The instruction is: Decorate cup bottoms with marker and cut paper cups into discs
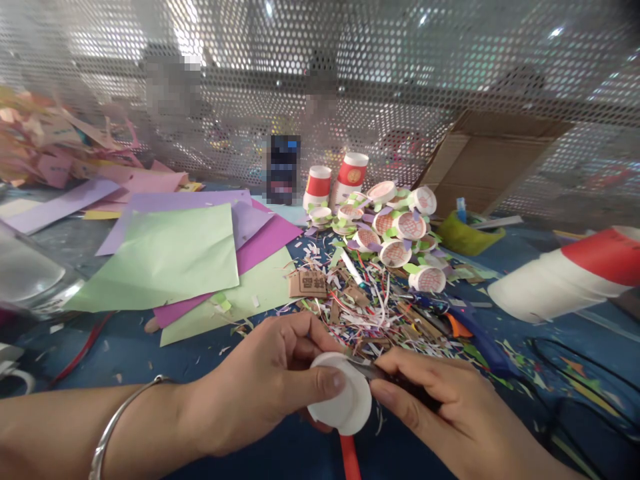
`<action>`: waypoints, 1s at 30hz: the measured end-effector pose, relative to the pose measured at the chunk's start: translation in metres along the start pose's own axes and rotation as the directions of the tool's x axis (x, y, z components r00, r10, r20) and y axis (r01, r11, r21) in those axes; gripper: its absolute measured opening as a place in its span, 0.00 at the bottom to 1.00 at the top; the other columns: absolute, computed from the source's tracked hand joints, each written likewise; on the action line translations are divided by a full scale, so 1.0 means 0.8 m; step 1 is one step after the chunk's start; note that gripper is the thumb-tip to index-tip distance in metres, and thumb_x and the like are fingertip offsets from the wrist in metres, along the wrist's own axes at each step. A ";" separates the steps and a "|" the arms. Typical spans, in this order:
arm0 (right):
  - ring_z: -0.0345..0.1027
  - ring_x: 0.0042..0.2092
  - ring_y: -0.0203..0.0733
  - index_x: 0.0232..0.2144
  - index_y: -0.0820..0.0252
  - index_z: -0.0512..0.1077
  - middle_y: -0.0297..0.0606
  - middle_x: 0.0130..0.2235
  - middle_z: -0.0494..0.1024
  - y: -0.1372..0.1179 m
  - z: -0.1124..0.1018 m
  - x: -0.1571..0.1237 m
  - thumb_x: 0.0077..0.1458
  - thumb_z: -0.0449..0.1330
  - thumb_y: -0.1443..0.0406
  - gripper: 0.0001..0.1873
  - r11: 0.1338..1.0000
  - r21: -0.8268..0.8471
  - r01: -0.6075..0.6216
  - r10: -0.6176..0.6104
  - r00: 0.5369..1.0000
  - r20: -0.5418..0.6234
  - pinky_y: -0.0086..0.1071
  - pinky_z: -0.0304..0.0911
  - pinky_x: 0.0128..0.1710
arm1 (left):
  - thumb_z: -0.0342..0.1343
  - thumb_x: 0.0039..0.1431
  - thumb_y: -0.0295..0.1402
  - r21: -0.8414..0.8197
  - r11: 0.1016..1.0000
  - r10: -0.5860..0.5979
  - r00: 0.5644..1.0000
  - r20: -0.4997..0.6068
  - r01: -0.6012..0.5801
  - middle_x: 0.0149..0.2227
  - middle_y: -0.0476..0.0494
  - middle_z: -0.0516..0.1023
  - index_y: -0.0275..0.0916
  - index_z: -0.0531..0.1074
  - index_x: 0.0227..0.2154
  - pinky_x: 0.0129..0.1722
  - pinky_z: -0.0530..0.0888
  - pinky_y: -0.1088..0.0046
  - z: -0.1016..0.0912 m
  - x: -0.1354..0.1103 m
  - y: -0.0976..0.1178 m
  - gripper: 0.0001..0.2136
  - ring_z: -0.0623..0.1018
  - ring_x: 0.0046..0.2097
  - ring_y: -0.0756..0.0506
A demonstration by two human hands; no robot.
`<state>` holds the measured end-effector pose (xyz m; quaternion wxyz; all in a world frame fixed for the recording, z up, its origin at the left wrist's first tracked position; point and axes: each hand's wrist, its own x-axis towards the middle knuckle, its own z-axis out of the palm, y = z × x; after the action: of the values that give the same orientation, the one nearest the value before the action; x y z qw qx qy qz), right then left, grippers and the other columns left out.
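My left hand (280,373) pinches a white paper cup bottom (356,407), thumb across its face. Below that disc a red paper strip (350,457) hangs down. My right hand (440,400) is closed round a dark cutting tool (395,381) with a metal end. The tool's end meets the disc's upper right edge; most of its handle is hidden in my fingers, so its exact kind is unclear. Paper scraps (375,313) lie just beyond both hands. Behind them is a pile of cut cup bottoms (395,253) with green and purple paper pieces.
Green paper (170,257) and purple sheets lie at left. Stacked paper cups (350,179) stand at the back; another cup stack (540,283) lies at right. A blue glue gun (483,343), black cable (565,350), yellow-green container (467,235) and cardboard (480,160) are also there.
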<state>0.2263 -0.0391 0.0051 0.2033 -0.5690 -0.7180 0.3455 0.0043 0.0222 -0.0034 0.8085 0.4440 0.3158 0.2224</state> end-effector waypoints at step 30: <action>0.62 0.26 0.35 0.27 0.56 0.70 0.32 0.24 0.70 0.000 -0.002 -0.001 0.68 0.51 0.52 0.22 1.000 -0.015 0.013 -0.013 1.000 -0.007 0.29 0.56 0.25 | 0.71 0.50 0.39 -0.033 0.996 -0.080 0.996 -0.031 0.079 0.26 0.47 0.79 0.34 0.73 0.34 0.24 0.75 0.80 0.003 0.000 0.009 0.17 0.76 0.25 0.53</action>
<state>0.2272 -0.0393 0.0062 0.2038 -0.5669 -0.7235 0.3370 0.0055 0.0246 0.0035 0.8184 0.4146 0.3426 0.2023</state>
